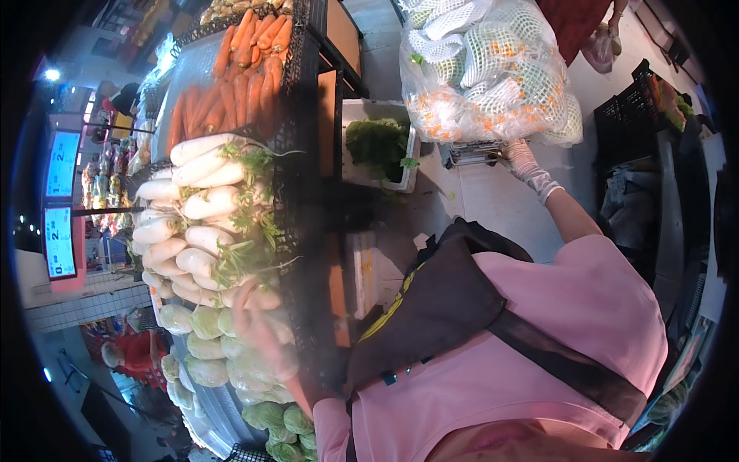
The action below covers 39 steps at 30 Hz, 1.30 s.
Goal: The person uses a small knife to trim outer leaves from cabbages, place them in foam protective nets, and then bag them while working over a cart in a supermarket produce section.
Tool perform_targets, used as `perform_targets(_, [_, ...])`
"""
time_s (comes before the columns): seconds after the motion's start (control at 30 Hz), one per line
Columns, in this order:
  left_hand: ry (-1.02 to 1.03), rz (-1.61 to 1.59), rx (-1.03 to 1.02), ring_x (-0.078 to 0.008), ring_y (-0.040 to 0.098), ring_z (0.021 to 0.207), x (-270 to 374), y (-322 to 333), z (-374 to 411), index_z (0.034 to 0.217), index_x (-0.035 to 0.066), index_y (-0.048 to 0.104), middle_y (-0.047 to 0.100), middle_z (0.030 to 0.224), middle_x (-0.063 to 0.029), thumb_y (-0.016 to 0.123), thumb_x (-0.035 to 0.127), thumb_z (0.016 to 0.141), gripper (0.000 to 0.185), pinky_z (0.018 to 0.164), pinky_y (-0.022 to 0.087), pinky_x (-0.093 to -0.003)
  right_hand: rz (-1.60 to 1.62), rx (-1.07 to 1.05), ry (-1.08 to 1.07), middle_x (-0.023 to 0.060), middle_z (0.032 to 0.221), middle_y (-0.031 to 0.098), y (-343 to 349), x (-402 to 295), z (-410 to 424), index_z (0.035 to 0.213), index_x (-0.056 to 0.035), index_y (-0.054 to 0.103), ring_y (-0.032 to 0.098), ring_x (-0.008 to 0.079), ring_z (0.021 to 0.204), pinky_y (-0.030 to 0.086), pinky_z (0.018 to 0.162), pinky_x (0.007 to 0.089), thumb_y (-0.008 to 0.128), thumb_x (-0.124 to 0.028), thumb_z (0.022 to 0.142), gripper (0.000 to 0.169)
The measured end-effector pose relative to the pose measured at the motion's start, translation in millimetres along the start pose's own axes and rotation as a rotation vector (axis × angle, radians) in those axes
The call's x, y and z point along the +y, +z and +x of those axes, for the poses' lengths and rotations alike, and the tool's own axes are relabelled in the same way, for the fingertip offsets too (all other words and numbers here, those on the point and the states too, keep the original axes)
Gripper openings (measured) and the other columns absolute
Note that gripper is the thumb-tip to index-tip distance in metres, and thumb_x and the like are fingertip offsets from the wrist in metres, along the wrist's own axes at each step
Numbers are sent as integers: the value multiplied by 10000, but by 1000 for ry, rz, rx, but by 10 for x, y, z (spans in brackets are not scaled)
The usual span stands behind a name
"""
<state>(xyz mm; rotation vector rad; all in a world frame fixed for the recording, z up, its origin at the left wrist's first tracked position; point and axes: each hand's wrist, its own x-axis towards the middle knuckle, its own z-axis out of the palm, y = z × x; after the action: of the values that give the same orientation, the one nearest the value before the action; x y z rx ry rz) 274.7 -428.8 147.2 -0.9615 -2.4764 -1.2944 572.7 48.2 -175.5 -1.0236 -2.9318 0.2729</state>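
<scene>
My left hand (257, 329), bare and blurred, hangs over the produce display between white radishes (211, 202) and pale wrapped cabbages (208, 369). Its fingers look spread and nothing shows in them; contact with the vegetables cannot be made out. My right hand (522, 161), in a thin white glove, grips the metal frame of a cart (473, 153). Big clear plastic bags (485, 75) with orange print rest on top, packed with green produce in white foam net sleeves. The bags hide most of the cart.
Carrots (248, 86) lie beyond the radishes, and round green cabbages (283, 427) nearer me. A white foam box (404, 179) of leafy greens sits on the floor beside the stand. Black crates (626, 127) line the right side. A person in dark red (574, 23) stands ahead.
</scene>
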Motion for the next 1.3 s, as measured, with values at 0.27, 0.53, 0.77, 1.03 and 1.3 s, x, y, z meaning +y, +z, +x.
perform_targets(0.27, [24, -381, -652, -152, 615, 903, 420, 2085, 553, 995, -11, 661, 666, 950, -90, 593, 26, 852, 162, 805, 465, -257, 89, 190, -89, 139, 792, 607, 99, 4, 82, 983, -54, 595, 602, 343, 793, 463, 778, 441, 599, -226, 805, 247])
perform_targets(0.53, [-16, -127, -951, -145, 633, 848, -251, 3792, 573, 1059, -13, 636, 682, 936, -123, 608, 199, 846, 302, 775, 478, -271, 308, 68, 71, 112, 900, 619, 65, 56, -782, 1010, -156, 604, 609, 303, 830, 495, 688, 383, 611, -178, 814, 197])
perform_targets(0.77, [-1031, -531, -1260, -205, 523, 1048, -398, 5032, -243, 1181, 54, 540, 567, 1154, -74, 493, 324, 888, 401, 917, 389, -353, 797, 474, 440, 118, 908, 646, -831, -292, -1023, 1051, -89, 615, 626, 284, 797, 501, 693, 337, 661, -144, 816, 246])
perform_targets(1.03, [-902, -1600, -911, -253, 262, 1338, 275, 5921, -711, 1403, 119, 307, 296, 1459, -65, 335, 541, 899, 658, 1100, 180, -463, -44, 843, 103, 107, 1140, 593, -2058, 896, 768, 1107, -135, 596, 564, 337, 986, 463, 824, 387, 607, -196, 843, 271])
perform_targets(1.3, [-891, -1905, -776, -249, 223, 1375, 175, 6020, -873, 1442, 105, 227, 251, 1498, -74, 253, 493, 946, 630, 1132, 160, -416, 98, 461, 361, 149, 978, 608, -2184, 516, 1066, 933, -135, 693, 549, 346, 915, 479, 780, 416, 709, -185, 675, 263])
